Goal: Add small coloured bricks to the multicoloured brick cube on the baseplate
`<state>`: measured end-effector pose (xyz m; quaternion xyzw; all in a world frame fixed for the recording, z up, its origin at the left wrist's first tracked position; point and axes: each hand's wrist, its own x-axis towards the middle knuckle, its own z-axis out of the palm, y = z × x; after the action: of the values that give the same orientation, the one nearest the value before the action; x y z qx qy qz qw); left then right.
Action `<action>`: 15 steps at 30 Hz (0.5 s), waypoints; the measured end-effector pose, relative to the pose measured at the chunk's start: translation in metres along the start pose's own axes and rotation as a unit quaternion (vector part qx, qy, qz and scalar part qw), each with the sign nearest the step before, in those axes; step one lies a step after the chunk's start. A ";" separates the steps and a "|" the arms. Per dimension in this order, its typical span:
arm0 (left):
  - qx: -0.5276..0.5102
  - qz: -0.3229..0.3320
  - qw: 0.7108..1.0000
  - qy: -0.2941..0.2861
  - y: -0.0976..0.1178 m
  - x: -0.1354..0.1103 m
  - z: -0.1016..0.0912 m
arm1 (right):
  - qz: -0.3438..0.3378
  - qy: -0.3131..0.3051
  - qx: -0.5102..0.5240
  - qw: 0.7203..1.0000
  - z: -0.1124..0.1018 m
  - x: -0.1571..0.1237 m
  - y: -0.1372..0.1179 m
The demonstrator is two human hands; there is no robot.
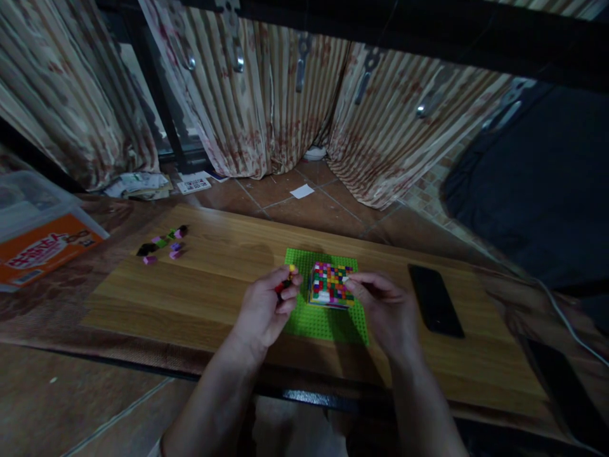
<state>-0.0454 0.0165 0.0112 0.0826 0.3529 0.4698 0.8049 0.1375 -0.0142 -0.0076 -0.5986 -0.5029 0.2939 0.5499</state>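
A wooden board (pixel 204 279) lies before striped curtains (pixel 285 114). On it, a multicoloured brick block (pixel 330 284) sits on a green baseplate (pixel 304 324). The right hand (pixel 392 311) pinches a small white brick (pixel 346 279) at the block's right side; whether they touch, I cannot tell. The left hand (pixel 261 304), beside the block, curls around several bricks (pixel 281 288). Rightward lies a dark phone (pixel 434 301); far left, loose bricks (pixel 160 242).

Light dim overall. Striped curtains (pixel 276 108) with reddish floral print hang down to a brown tiled floor (pixel 259 193), parted at left by a dark frame (pixel 166 105); a dark beam (pixel 428 41) crosses above. Wood-grain worktop (pixel 204 298) stands in front.
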 end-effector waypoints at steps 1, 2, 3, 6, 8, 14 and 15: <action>-0.003 0.001 1.000 0.007 0.002 0.001 -0.001 | -0.010 -0.015 -0.033 0.999 -0.001 0.000 0.003; -0.004 0.003 1.000 0.012 0.003 0.002 -0.001 | -0.021 -0.032 -0.060 0.998 -0.001 0.000 0.006; -0.002 0.003 1.000 0.016 0.003 0.002 -0.001 | -0.031 -0.047 -0.081 0.995 -0.001 0.000 0.009; 0.007 0.002 1.000 0.022 0.000 0.003 0.000 | -0.065 -0.069 -0.142 0.985 0.001 -0.001 0.014; 0.010 -0.001 1.000 0.024 -0.003 0.003 0.001 | -0.081 -0.067 -0.181 0.978 0.001 -0.001 0.016; 0.014 -0.002 1.000 0.015 -0.005 0.004 0.001 | -0.095 -0.058 -0.230 0.967 0.001 -0.001 0.016; 0.014 0.000 1.000 0.015 -0.006 0.004 0.000 | -0.097 -0.056 -0.230 0.967 0.002 -0.002 0.016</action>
<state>-0.0401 0.0166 0.0072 0.0866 0.3712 0.4659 0.7985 0.1400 -0.0134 -0.0235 -0.6403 -0.6425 0.1486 0.3939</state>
